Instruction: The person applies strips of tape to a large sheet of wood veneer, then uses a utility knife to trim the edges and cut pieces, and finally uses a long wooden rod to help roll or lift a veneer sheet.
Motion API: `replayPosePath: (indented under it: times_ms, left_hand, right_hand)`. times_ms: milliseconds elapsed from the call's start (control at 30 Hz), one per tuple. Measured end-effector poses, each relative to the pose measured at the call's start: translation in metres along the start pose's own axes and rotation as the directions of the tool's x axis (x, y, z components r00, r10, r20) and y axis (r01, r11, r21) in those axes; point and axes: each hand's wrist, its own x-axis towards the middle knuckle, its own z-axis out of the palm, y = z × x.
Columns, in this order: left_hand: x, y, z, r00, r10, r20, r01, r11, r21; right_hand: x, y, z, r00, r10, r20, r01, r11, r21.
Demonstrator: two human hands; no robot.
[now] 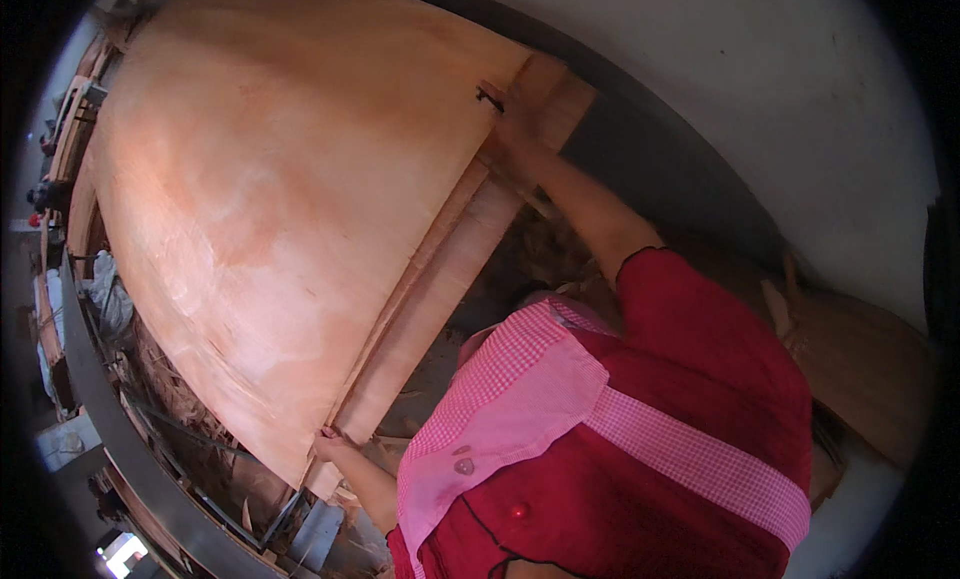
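Note:
A large pale wood veneer sheet (270,169) spreads across the left and middle of the view, its long near edge running diagonally. At that edge's lower end my left hand (338,446) pinches the sheet's corner area between its fingers. My right hand (512,117) is at the far upper end of the same edge, fingers closed around a small dark object (489,97) that rests over the sheet; its exact kind is too small to tell. Under the near edge, another layer of pale veneer (440,304) sticks out toward me.
A curved-looking metal rail (110,419) runs along the left, with wood scraps (165,389) beside it. More shavings (550,244) lie near my body. A dark panel (660,159) and pale wall (800,89) stand beyond my right arm; brown boards (860,359) lie at right.

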Motion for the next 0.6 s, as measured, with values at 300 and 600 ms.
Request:
replayPosePath:
  times_ms: [300,600]
  left_hand:
    - [-0.003,-0.006,-0.002,0.998,0.062,-0.027,-0.063,0.998,-0.032]
    - [-0.016,0.004,0.009,0.982,0.184,0.03,-0.169,0.947,-0.272]
  right_hand:
    - [-0.012,0.043,0.022,0.59,0.776,0.225,-0.776,0.466,0.426]
    - [-0.024,0.077,0.033,0.579,0.793,0.19,-0.789,0.486,0.376]
